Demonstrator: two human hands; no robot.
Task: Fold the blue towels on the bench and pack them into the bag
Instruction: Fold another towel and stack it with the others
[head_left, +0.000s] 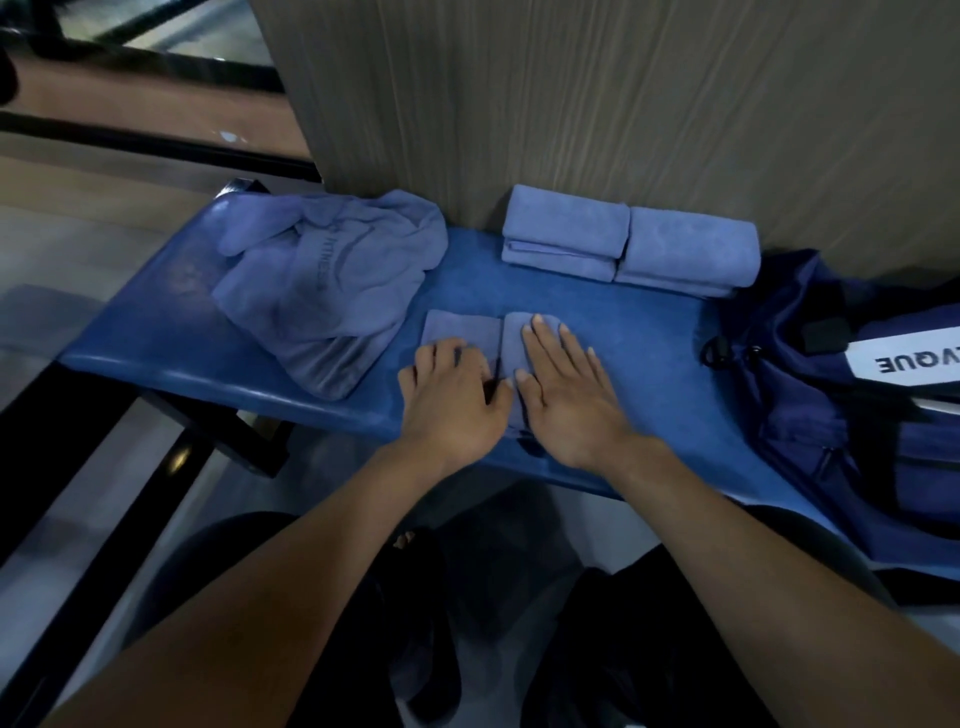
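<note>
- Two bare forearms are reaching forward from the bottom of the view, over the person's dark-clothed legs.
- The left hand (453, 395) is lying flat on the small towel (470, 338) near the front edge of the blue bench (623, 364), its fingers straight and pressing down, pinching nothing.
- The right hand (563, 387) is pressing beside it on the same towel, fingers straight and slightly spread, touching the folded right half.
- A crease is running between the two hands.
- To the left, a crumpled towel (327, 291) is sitting in a loose heap, unfolded.
- At the right end, the dark blue bag (810, 395) is resting on the bench.
- Further back, two folded towels (628, 241) are lying side by side, touching, against the wooden wall (623, 104).
</note>
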